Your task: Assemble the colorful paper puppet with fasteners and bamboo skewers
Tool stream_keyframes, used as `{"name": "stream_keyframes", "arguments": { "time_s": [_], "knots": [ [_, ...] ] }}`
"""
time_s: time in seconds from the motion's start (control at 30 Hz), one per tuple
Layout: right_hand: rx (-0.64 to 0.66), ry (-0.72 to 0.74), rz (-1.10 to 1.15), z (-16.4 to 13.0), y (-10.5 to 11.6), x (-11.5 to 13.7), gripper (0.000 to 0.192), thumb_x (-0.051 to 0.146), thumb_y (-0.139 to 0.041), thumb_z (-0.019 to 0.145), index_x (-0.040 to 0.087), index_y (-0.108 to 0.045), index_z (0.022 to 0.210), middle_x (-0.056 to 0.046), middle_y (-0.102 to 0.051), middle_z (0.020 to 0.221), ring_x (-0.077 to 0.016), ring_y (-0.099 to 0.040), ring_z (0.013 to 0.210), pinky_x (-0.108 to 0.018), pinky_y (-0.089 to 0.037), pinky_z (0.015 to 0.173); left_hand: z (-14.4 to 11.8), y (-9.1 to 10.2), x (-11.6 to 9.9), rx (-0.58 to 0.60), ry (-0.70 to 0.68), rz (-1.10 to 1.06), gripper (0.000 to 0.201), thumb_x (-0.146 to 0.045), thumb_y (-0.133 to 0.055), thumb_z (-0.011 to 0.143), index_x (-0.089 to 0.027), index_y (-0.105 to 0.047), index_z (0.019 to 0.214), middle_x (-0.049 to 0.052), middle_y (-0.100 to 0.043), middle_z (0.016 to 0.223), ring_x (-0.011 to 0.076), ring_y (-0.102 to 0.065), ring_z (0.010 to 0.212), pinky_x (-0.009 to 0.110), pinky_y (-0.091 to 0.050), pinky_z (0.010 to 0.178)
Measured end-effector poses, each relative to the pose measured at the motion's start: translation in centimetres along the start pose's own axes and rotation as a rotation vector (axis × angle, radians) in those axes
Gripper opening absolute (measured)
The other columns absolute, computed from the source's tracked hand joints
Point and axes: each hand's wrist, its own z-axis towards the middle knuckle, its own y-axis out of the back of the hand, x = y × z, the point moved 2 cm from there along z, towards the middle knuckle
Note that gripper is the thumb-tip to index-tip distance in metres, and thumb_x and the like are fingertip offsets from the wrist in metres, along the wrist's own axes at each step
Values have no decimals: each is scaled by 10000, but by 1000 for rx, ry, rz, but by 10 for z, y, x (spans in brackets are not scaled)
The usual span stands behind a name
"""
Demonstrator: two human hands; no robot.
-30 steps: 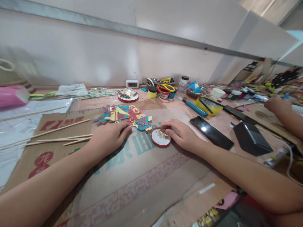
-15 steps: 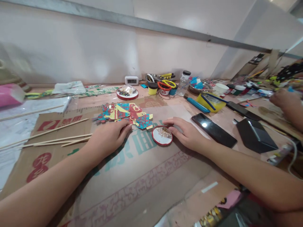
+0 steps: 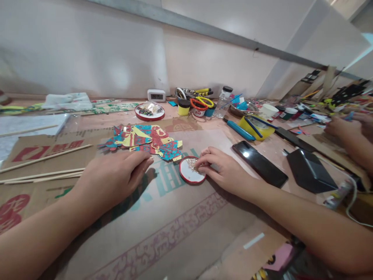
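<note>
A jointed paper puppet [image 3: 142, 139] in red, blue and yellow, dotted with small metal studs, lies flat on the cardboard. Just in front of it is my left hand [image 3: 113, 171], raised off the surface, thumb and fingers pressed together; whatever they may hold is too small to see. To the right, a small white dish [image 3: 189, 177] with a red rim carries a heap of tiny gold-coloured pieces [image 3: 192, 165]. My right hand [image 3: 223, 167] reaches in over the dish's right rim, its fingertips closed together at the heap.
Wooden sticks [image 3: 43, 177] lie on the cardboard at left. A phone [image 3: 260, 163] and a black angular object [image 3: 310, 171] are right of my right hand. Behind stand a bead dish [image 3: 150, 116], a clock [image 3: 156, 95] and paint pots [image 3: 183, 108]. Another person's hand [image 3: 340, 130] works at far right.
My left hand has drawn back from the puppet's edge. My right hand has moved from beside the dish to over it, fingertips now at the gold pieces. The view has shifted slightly.
</note>
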Motion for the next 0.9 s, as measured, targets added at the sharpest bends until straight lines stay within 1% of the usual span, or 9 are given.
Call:
{"name": "stream_keyframes", "arguments": {
  "time_s": [0.07, 0.27, 0.4, 0.47, 0.53, 0.57, 0.67, 0.73, 0.9],
  "knots": [
    [15, 31, 41, -1, -3, 4, 109, 148, -565, 930, 174, -670, 917, -53, -572, 946, -141, -589, 858, -275, -482, 799, -3, 3, -5, -63, -71, 8, 384, -369, -345, 1002, -189, -651, 855, 71, -706, 752, 236, -632, 637, 318, -315, 529],
    [102, 102, 138, -8, -11, 19, 106, 171, -572, 935, 166, -667, 984, -53, -576, 984, -137, -584, 903, -267, -475, 841, -7, 4, -15, -153, -243, -23, 295, -310, -397, 991, -182, -654, 924, 47, -696, 794, 197, -630, 667, 304, -385, 571],
    [82, 118, 141, -11, -15, 23, 129, 209, -569, 945, 166, -668, 1017, -54, -576, 999, -137, -584, 911, -270, -474, 855, -9, 4, -20, -191, -396, 2, 254, -242, -414, 976, -166, -648, 917, 36, -672, 754, 187, -614, 670, 301, -407, 600],
    [61, 128, 132, -10, -16, 22, 118, 202, -575, 941, 165, -676, 989, -55, -576, 993, -139, -584, 908, -272, -474, 853, -9, 5, -23, -157, -461, 27, 230, -223, -429, 963, -166, -646, 917, 35, -663, 752, 195, -607, 676, 308, -408, 603],
    [44, 134, 119, -9, -17, 21, 101, 194, -585, 933, 164, -680, 945, -55, -579, 981, -141, -585, 896, -275, -474, 846, -7, 8, -26, -80, -485, 32, 218, -233, -441, 958, -174, -644, 908, 34, -657, 765, 205, -608, 696, 317, -412, 612],
    [34, 135, 112, -8, -16, 20, 95, 191, -587, 931, 164, -678, 927, -54, -582, 971, -142, -585, 889, -277, -474, 841, -4, 10, -28, -39, -456, 24, 225, -252, -440, 963, -178, -645, 905, 34, -656, 779, 208, -611, 707, 319, -411, 613],
    [-2, 123, 86, -5, -12, 19, 80, 173, -582, 927, 161, -661, 921, -52, -596, 939, -152, -583, 878, -287, -472, 824, 8, 20, -36, 62, -280, -61, 234, -297, -455, 964, -203, -666, 923, 33, -660, 878, 198, -620, 729, 300, -393, 588],
    [-15, 103, 66, -4, -9, 19, 81, 163, -570, 928, 158, -650, 944, -58, -607, 936, -163, -584, 884, -301, -471, 821, 17, 25, -45, 112, -237, -159, 196, -287, -501, 940, -237, -691, 950, 23, -651, 938, 175, -619, 728, 277, -381, 580],
    [-1, 99, 50, -6, -8, 19, 117, 156, -520, 945, 159, -626, 995, -77, -632, 973, -180, -591, 918, -326, -475, 840, 30, 23, -64, 236, -343, -335, 180, -284, -567, 914, -325, -710, 1015, -5, -628, 954, 133, -603, 711, 240, -379, 593]
  ]
}}
